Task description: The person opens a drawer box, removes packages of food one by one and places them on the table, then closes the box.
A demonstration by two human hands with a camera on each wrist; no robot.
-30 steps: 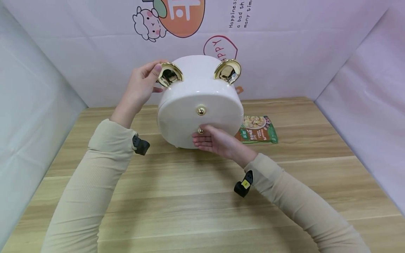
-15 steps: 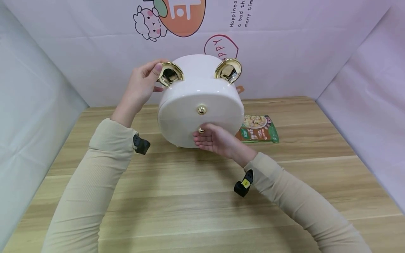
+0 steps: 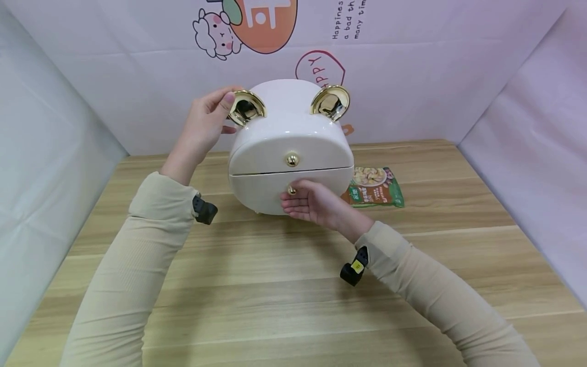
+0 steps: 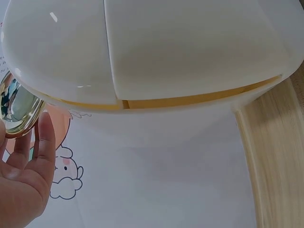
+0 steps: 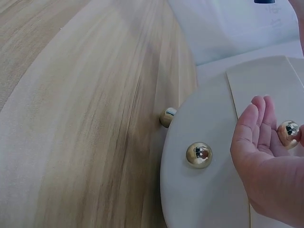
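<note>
A white rounded box (image 3: 289, 109) with gold ears and drawers in its front stands on the table. My left hand (image 3: 207, 118) pinches the left gold ear (image 3: 248, 108), thumb in front and fingers at its outer rim. My right hand (image 3: 316, 204) holds a gold knob (image 5: 288, 132) of the drawer (image 3: 257, 188) below the top one, between thumb and fingers. That drawer stands slightly out, with a dark slit above it. Another gold knob (image 5: 199, 155) sits lower on the front in the right wrist view. In the left wrist view a gap (image 4: 190, 100) shows behind the drawer front.
A green and orange food packet (image 3: 375, 187) lies right of the box, partly behind it. The wooden table (image 3: 275, 295) extends toward me. A white printed cloth (image 3: 412, 76) hangs behind, with white cloth walls at both sides.
The drawer under my right hand has come slightly out toward me, and a dark slit has appeared above it. My left hand stays on the ear.
</note>
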